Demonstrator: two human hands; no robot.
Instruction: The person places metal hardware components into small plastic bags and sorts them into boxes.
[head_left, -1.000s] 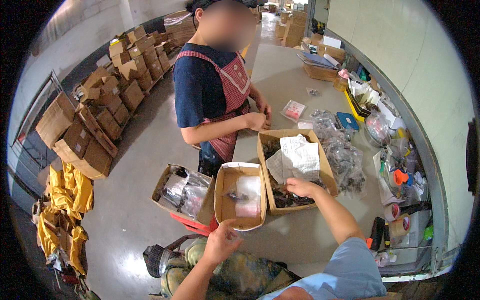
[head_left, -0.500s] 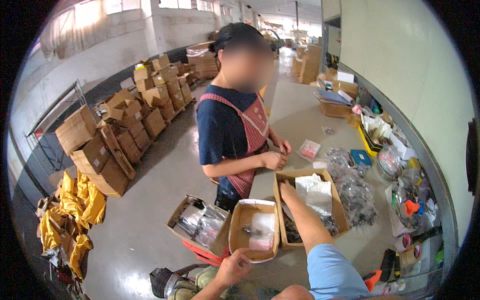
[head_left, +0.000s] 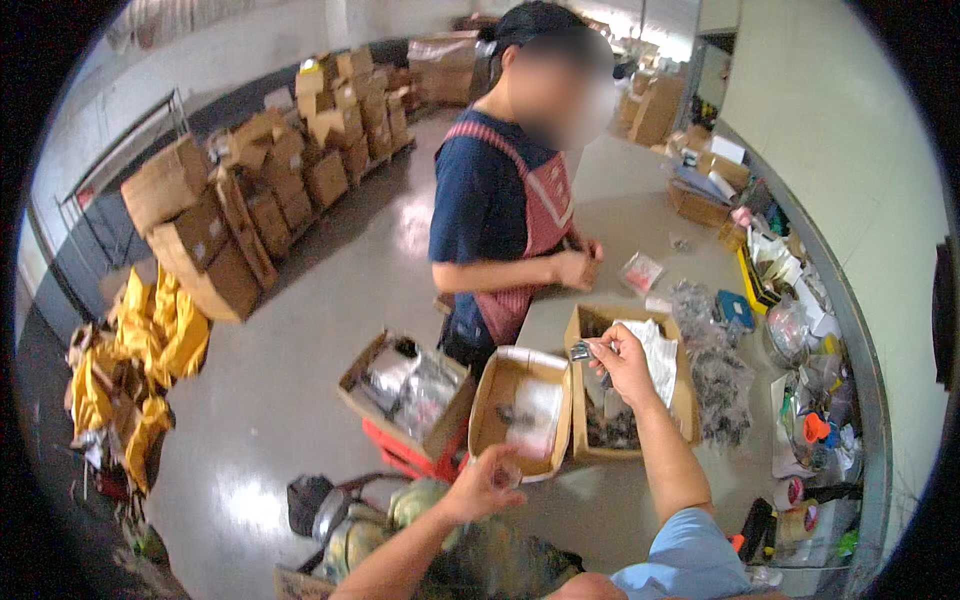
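Observation:
My right hand point(head_left: 624, 368) is raised over the right cardboard box point(head_left: 684, 418), its fingers pinched on a small dark, shiny piece point(head_left: 581, 351). Inside that box lie a crumpled white printed sheet point(head_left: 655, 357) and dark small parts point(head_left: 612, 432). Closer to me, my left hand point(head_left: 484, 486) is curled beside the near end of the middle cardboard box point(head_left: 482, 418). Something small and clear seems to be between its fingers, too indistinct to name. The middle box holds clear plastic bags point(head_left: 533, 410). To its left, another box point(head_left: 362, 362) contains plastic-wrapped packets point(head_left: 412, 385).
A person in a checked apron point(head_left: 545, 215) stands across the table corner, hands near a small packet point(head_left: 641, 272). Clear bags of dark parts point(head_left: 722, 392) lie right of the boxes. A red stool point(head_left: 405, 452) supports the left box. Stacked cartons point(head_left: 285, 180) line the wall.
My right hand has come up out of the right box with the small dark piece. My left hand has shifted slightly up and right in the picture. The view has tilted down.

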